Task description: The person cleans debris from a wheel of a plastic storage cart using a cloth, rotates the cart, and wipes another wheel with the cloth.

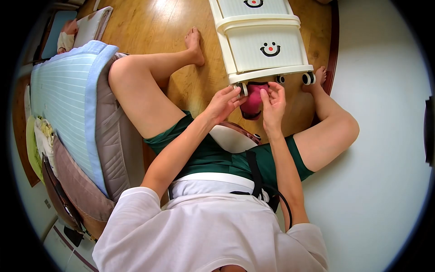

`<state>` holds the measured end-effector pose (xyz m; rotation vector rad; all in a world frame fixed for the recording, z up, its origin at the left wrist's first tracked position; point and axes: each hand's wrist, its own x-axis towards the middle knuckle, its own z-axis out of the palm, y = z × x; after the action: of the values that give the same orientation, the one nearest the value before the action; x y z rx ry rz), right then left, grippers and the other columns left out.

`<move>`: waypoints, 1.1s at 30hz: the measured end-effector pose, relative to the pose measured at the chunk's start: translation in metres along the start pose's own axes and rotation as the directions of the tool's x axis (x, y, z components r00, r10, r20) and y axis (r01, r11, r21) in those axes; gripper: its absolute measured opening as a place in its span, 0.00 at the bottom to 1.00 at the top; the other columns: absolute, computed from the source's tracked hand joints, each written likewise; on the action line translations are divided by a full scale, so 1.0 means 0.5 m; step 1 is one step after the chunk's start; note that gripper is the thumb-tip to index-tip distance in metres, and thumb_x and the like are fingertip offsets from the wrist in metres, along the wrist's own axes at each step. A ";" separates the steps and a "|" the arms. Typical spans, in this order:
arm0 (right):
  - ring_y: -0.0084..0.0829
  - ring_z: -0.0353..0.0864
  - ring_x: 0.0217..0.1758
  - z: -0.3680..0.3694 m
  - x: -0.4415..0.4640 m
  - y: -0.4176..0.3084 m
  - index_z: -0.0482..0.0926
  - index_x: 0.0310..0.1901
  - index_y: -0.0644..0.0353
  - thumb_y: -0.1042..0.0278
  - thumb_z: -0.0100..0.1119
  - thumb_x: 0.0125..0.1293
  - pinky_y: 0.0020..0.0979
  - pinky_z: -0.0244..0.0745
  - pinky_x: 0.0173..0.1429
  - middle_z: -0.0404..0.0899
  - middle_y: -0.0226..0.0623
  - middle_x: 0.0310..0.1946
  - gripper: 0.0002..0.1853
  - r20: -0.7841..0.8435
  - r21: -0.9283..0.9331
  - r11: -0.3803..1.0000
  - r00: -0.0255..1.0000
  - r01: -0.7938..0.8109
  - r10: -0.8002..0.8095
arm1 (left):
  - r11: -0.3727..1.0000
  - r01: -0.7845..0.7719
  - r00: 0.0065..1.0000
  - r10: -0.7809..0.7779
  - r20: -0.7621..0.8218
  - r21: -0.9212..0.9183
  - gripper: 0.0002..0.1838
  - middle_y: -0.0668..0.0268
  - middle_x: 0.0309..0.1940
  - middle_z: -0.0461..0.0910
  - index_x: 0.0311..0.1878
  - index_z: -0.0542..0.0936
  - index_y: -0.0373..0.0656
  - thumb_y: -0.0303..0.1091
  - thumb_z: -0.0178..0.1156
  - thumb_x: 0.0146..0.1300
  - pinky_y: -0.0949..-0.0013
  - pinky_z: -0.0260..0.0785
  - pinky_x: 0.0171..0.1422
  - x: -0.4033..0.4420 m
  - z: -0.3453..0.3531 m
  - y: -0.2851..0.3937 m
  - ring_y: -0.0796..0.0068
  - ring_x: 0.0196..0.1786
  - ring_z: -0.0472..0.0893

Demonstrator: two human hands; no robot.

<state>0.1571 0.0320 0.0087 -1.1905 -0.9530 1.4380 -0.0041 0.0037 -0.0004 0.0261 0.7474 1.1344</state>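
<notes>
A white plastic drawer cabinet (267, 47) with smiley faces on its drawers lies tipped in front of me, its wheeled underside facing me. My left hand (222, 103) has its thumb and fingers closed at the near left caster wheel (244, 89). Close beside it, my right hand (274, 106) is raised with thumb and fingers brought together just below the cabinet's bottom edge. Whatever it pinches, if anything, is too small to tell. Between and behind the hands lies a pink object with dark edges (252, 104), partly covered by the fingers.
More caster wheels (309, 78) stick out at the cabinet's right corner. A bed with a blue striped cover (68, 90) stands on the left, and a pale wall (376, 136) rises on the right. Wooden flooring (149, 27) lies beneath. My bent legs frame the cabinet.
</notes>
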 end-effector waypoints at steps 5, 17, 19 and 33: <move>0.20 0.76 0.45 0.021 -0.009 -0.016 0.70 0.53 0.66 0.81 0.59 0.61 0.20 0.73 0.48 0.73 0.35 0.47 0.18 0.225 0.059 0.998 0.974 -0.035 0.021 | 0.999 -0.027 1.000 0.028 -0.014 0.037 0.09 0.65 0.48 0.78 0.49 0.74 0.40 0.30 0.56 0.67 0.67 0.69 0.59 0.003 -0.012 -0.001 0.73 0.51 0.77; 0.18 0.78 0.33 0.020 0.007 0.029 0.80 0.38 0.68 0.78 0.64 0.59 0.19 0.76 0.36 0.77 0.31 0.38 0.06 0.128 -0.017 0.997 0.988 -0.079 0.081 | 0.986 -0.100 0.995 0.100 0.007 0.131 0.09 0.68 0.45 0.78 0.49 0.75 0.40 0.29 0.56 0.67 0.70 0.68 0.56 0.006 -0.017 -0.008 0.79 0.49 0.76; 0.17 0.78 0.32 0.024 0.006 0.014 0.81 0.38 0.67 0.77 0.64 0.60 0.19 0.76 0.35 0.78 0.30 0.36 0.06 0.133 0.006 0.994 0.986 -0.105 0.103 | 0.985 -0.101 0.995 0.102 0.000 0.137 0.10 0.69 0.45 0.78 0.49 0.75 0.40 0.29 0.56 0.67 0.72 0.68 0.54 0.004 -0.013 -0.005 0.80 0.48 0.76; 0.17 0.74 0.24 0.072 0.029 0.000 0.78 0.28 0.64 0.71 0.65 0.58 0.21 0.69 0.25 0.79 0.30 0.23 0.07 -0.003 -0.215 0.963 0.987 -0.160 0.163 | 0.976 -0.142 0.989 0.145 -0.007 0.165 0.12 0.69 0.43 0.78 0.52 0.74 0.38 0.29 0.57 0.66 0.77 0.68 0.48 0.002 -0.008 -0.015 0.83 0.42 0.75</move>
<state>0.1216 0.0472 0.0133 -1.4465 -1.0627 1.5014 -0.0001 -0.0003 -0.0066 0.2117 0.8657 1.2090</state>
